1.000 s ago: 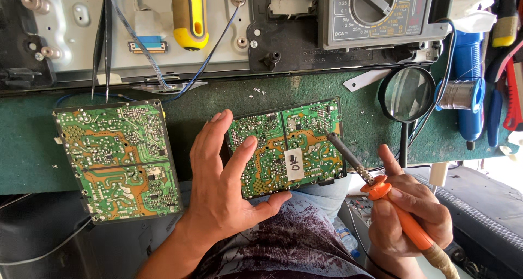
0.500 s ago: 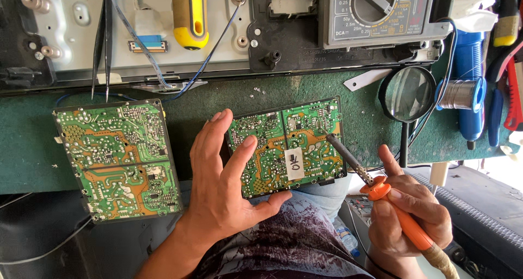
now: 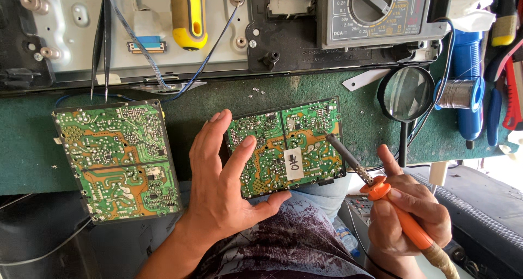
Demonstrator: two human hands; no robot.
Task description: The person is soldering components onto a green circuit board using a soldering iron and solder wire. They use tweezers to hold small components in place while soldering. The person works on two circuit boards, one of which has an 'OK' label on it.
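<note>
Left hand (image 3: 218,194): our open palm steadies the circuit board (image 3: 286,145) at its left edge.
Right hand (image 3: 406,211): grip clamped on the soldering iron (image 3: 400,216), tip on the board's right half.
Change: nothing has moved; we hold the tip there.

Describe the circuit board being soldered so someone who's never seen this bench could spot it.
On the green mat lie two green circuit boards. It is the right one, steadied by the left hand, with the soldering iron's tip on it. Unlike the left board, it bears a white sticker.
</note>
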